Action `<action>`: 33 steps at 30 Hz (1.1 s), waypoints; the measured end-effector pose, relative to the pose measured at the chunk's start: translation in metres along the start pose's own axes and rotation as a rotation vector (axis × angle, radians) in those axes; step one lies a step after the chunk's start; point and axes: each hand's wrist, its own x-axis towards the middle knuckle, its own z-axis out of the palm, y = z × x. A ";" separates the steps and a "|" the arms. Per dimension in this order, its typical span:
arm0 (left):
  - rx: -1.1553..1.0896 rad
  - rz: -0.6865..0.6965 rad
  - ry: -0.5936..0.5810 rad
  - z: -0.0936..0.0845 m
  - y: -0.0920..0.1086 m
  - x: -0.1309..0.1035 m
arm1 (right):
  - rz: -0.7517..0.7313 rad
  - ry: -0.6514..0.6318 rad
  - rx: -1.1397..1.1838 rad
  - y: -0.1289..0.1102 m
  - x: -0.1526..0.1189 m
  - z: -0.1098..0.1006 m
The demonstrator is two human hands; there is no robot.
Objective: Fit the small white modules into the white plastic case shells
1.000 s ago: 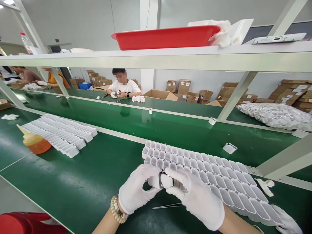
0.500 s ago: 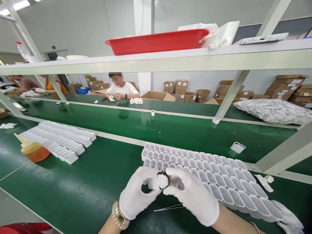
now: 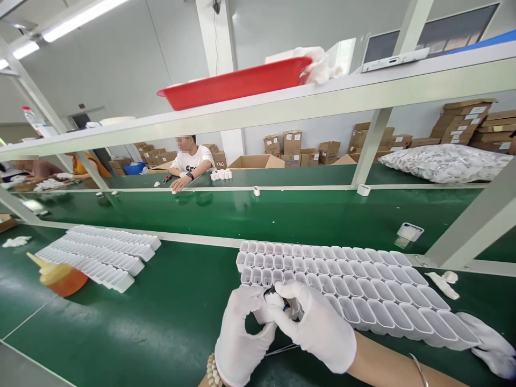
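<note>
My left hand (image 3: pixel 244 336), in a white glove, pinches a small white plastic housing with a black piece (image 3: pixel 271 292) at its open end. Against that same end press the fingers of my right hand (image 3: pixel 320 328), gloved too; a bit of blue shows beside them. My fingers cover much of the part. Just beyond both hands stand rows of white open-topped plastic cups (image 3: pixel 373 313), some with dark bits inside. Thin metal tweezers (image 3: pixel 282 350) lie on the green table under my hands, partly hidden.
More white cups (image 3: pixel 100 258) stand in rows at left, beside a squeeze bottle (image 3: pixel 63 278) of orange liquid. A glove (image 3: pixel 489 338) lies at right. Overhead runs a shelf (image 3: pixel 250 117) bearing a red tray (image 3: pixel 234 83). Across the belt (image 3: pixel 201 215) sits another person (image 3: pixel 191 161).
My view has shifted and tilted. My right fingers have closed over the open end of the housing, hiding more of it. The person opposite now reaches a hand toward the belt.
</note>
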 end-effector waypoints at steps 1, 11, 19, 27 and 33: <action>0.010 0.002 0.006 0.000 0.000 -0.001 | -0.017 0.004 -0.001 0.002 0.001 0.001; 0.009 -0.017 0.100 -0.003 -0.014 -0.008 | -0.192 -0.175 -0.112 0.011 0.005 -0.005; 0.028 0.020 0.079 -0.008 -0.003 0.001 | -0.251 -0.263 0.125 -0.007 0.006 -0.010; 0.136 0.028 -0.019 -0.005 0.002 -0.006 | -0.119 -0.137 0.218 -0.001 0.003 0.001; 0.135 0.037 0.002 0.001 0.000 -0.011 | -0.035 -0.003 0.135 0.010 0.004 0.014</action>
